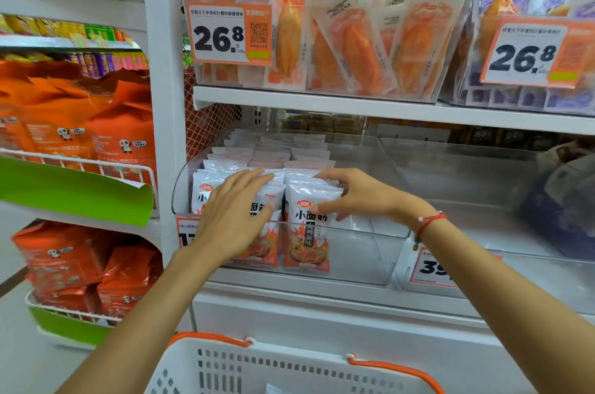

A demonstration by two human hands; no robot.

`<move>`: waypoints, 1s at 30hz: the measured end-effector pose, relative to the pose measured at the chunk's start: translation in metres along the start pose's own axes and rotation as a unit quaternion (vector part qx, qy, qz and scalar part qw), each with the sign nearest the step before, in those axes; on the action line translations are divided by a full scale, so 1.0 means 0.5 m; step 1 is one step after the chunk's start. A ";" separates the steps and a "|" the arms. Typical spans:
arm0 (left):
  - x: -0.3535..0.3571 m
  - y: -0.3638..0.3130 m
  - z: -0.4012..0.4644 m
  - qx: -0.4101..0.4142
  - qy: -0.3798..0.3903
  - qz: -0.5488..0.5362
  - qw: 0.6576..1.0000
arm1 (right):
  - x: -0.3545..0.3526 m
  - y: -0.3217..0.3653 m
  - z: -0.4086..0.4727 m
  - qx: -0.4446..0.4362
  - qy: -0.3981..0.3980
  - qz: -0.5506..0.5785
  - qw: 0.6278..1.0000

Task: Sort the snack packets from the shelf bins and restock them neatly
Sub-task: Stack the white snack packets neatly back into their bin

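Inside the clear bin (370, 237), the left hand (233, 216) presses flat, with straight fingers, on the front packets (307, 232), while the right hand (352, 194) pinches the rightmost packet's top, apparently to square the row upright.

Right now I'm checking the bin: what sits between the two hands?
In the head view, upright white snack packets fill the gap between the left hand and right hand.
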State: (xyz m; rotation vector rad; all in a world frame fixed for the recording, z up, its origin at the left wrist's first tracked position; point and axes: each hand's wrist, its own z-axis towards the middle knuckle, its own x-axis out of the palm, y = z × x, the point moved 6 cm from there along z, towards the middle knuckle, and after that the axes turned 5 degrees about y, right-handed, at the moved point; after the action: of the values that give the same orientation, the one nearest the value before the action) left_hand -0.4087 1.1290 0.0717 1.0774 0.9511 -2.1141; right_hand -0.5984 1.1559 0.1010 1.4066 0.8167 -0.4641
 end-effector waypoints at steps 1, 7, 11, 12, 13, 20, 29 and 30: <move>0.002 0.001 0.000 0.000 0.000 0.002 1.000 | -0.001 0.002 0.004 -0.007 -0.014 -0.011 1.000; 0.005 0.005 -0.002 -0.008 0.005 -0.005 1.000 | 0.015 0.010 0.015 -0.050 -0.091 -0.013 0.994; -0.005 0.002 -0.004 -0.002 -0.009 -0.001 1.000 | 0.007 -0.001 0.017 -0.005 -0.092 -0.160 0.983; -0.007 0.002 -0.004 -0.003 -0.012 0.000 1.000 | -0.003 0.004 0.013 -0.018 -0.118 -0.190 0.975; -0.009 0.002 -0.003 -0.003 -0.012 0.000 1.000 | -0.009 0.014 0.005 -0.041 -0.142 -0.197 0.969; -0.009 0.000 -0.002 0.001 -0.004 0.002 1.000 | 0.033 0.021 -0.007 -0.084 -0.143 -0.257 0.952; -0.048 -0.032 -0.143 0.009 -0.202 -0.068 0.977 | 0.093 0.051 -0.152 -0.220 -0.308 -0.228 0.897; -0.037 -0.031 -0.179 0.003 -0.215 -0.084 0.973 | 0.117 0.040 -0.176 -0.230 -0.313 -0.214 0.896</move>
State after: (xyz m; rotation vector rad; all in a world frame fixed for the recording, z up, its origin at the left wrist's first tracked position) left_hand -0.3721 1.2123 0.0549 0.5158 0.8421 -2.3547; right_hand -0.5651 1.2550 0.0747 0.5640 0.6341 -0.9358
